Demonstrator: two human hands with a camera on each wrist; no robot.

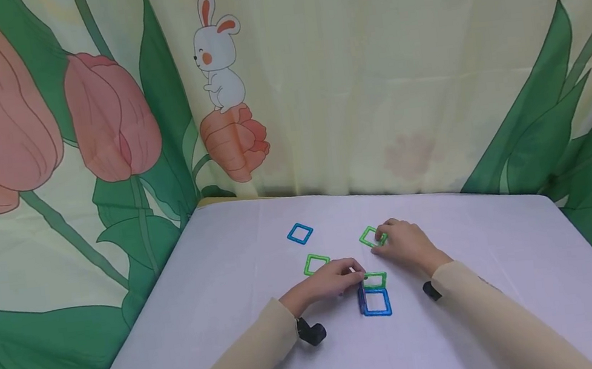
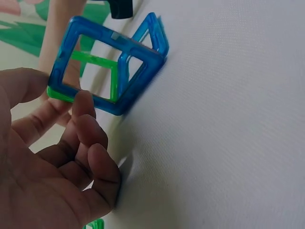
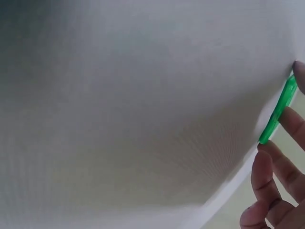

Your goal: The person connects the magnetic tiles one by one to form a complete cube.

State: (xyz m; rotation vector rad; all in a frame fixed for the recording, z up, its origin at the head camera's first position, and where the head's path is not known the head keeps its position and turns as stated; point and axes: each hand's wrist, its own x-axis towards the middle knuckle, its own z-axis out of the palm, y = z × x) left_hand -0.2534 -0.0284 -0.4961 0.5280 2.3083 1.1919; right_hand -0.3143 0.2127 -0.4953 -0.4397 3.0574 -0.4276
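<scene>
Near the middle of the table my left hand [image 1: 334, 279] pinches a corner of an upright blue square magnetic tile [image 2: 100, 33]. That tile adjoins a blue tile [image 1: 378, 312] lying flat and a green tile [image 1: 374, 274] at the back; whether the green one stands upright I cannot tell. Farther back, my right hand [image 1: 407, 245] grips the right side of another green square magnetic tile [image 1: 364, 233]. The right wrist view shows only one edge of this tile [image 3: 279, 109], between thumb and fingers, close to the tabletop.
A loose green tile [image 1: 307, 265] lies just behind my left hand, partly covered by it. Farther back lies a loose blue tile [image 1: 293, 230]. The white-covered table [image 1: 201, 268] ends at a printed curtain [image 1: 321, 114]. Black wrist cameras [image 1: 313, 332] sit under both wrists.
</scene>
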